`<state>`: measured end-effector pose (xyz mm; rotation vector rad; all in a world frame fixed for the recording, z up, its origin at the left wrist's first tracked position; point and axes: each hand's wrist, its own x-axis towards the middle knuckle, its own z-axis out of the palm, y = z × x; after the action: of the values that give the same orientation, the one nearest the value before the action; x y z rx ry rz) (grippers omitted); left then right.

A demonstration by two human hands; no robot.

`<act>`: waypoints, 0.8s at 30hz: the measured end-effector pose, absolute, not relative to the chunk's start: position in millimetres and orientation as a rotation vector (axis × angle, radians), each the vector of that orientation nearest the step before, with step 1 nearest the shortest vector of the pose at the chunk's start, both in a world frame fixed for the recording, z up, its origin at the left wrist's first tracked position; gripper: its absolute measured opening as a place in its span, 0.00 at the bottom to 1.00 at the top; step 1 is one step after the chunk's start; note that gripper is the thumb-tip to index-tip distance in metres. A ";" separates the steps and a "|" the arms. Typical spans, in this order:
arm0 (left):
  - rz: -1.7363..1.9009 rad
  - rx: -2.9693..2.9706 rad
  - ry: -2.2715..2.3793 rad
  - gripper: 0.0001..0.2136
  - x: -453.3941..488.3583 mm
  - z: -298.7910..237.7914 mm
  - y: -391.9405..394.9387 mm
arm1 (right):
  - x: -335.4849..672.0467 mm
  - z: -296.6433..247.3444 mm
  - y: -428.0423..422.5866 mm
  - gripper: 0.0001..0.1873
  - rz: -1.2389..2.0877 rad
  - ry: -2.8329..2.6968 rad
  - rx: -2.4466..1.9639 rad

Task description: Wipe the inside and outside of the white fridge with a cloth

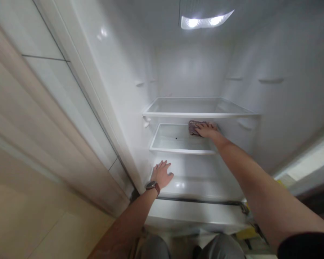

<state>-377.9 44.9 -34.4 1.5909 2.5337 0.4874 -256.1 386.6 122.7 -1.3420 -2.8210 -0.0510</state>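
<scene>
Inside a white refrigerator, my right hand (207,130) reaches to the lower glass shelf (167,135). It presses on a folded, brownish-purple patterned cloth (193,128), its fingers laid over the top and right part of it. A small dark spot (176,138) shows on the glass left of the cloth. My left hand (162,174), with a watch (152,185) at the wrist, is held low by the left inner wall. Its fingers are spread and nothing is in them; whether the palm touches the wall or floor I cannot tell.
An upper glass shelf (189,105) spans the cavity above the cloth. Shelf supports (271,80) stick out of the side walls, and a lit lamp (205,22) is at the top. The front sill (194,212) crosses before my knees. A tiled wall (47,77) stands at the left.
</scene>
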 end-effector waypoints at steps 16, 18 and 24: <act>0.383 1.607 2.565 0.31 -386.0 -39.7 51.8 | -222.6 123.6 283.5 0.36 0.179 -2.839 -1.201; 0.378 1.609 2.569 0.31 -386.2 -40.4 51.7 | -225.3 125.3 285.7 0.36 0.200 -2.848 -1.234; 0.425 1.605 2.568 0.30 -388.8 -48.8 52.4 | -253.0 122.5 307.9 0.37 0.192 -2.839 -1.276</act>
<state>-388.8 52.4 -48.8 1.6047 2.5680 0.4251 -253.0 307.9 122.5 -1.2763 -2.8394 0.1923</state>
